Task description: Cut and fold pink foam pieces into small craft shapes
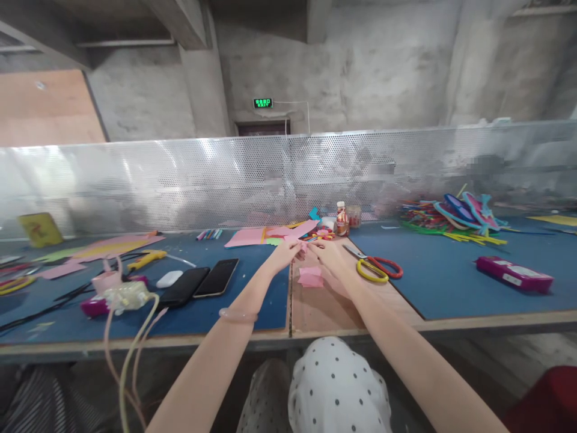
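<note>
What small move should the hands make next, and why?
Perhaps press the small pink paper piece flat: the left hand and right hand meet at it, while the metal scissors with red and yellow handles lie apart, in neither hand.

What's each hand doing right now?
Left hand: closed, holding small pink paper.
Right hand: fingers curled at that paper; whether gripping it can't be told.

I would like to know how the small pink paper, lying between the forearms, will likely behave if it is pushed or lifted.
The small pink paper is probably light, being seemingly thin. It may bend easily, as it looks like sheet paper. Pushed, it would likely slide rather than roll, since it lies low on the brown board.
</note>
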`<state>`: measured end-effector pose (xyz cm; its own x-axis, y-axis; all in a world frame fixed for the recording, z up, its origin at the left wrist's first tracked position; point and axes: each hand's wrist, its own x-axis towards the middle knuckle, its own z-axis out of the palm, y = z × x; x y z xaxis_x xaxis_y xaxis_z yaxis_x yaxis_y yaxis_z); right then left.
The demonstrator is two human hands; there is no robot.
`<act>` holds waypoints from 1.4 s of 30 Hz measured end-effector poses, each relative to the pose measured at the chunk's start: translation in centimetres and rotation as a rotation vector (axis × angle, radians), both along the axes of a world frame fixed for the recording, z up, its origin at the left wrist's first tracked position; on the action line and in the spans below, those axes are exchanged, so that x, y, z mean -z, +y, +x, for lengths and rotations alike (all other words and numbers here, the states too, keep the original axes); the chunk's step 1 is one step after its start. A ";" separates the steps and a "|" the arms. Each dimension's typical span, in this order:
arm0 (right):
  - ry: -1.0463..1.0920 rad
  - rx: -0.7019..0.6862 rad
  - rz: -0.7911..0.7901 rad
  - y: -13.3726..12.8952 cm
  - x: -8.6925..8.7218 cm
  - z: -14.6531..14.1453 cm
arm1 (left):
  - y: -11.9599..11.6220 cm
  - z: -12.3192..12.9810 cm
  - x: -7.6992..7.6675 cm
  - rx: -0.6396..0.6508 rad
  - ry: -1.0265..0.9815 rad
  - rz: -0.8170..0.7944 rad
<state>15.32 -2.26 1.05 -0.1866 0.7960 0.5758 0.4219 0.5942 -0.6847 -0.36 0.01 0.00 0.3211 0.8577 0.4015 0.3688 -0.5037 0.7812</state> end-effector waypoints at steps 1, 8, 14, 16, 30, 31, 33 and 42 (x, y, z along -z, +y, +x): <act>0.011 -0.008 -0.008 -0.1 0.0 0.0 | 0.0 0.0 0.0 -0.011 0.005 -0.001; -0.008 -0.040 0.009 0.8 0.4 0.3 | 0.0 0.0 0.0 0.007 -0.010 0.001; -0.083 0.017 0.148 2.3 1.4 0.0 | -0.1 0.1 0.1 0.003 0.004 -0.019; -0.117 0.091 0.199 2.3 1.6 -0.2 | -0.2 0.2 0.1 0.012 0.008 -0.017; -0.149 0.080 0.202 1.5 1.0 0.0 | -0.3 0.3 0.2 0.088 0.062 -0.016; -0.153 0.084 0.197 1.5 0.9 0.0 | -0.3 0.3 0.2 0.097 0.064 -0.016; -0.161 0.094 0.193 1.2 0.7 0.0 | -0.3 0.3 0.3 0.105 0.063 -0.015; -0.314 0.223 0.315 -1.4 -0.6 -0.1 | -0.2 0.3 0.5 0.112 0.078 -0.036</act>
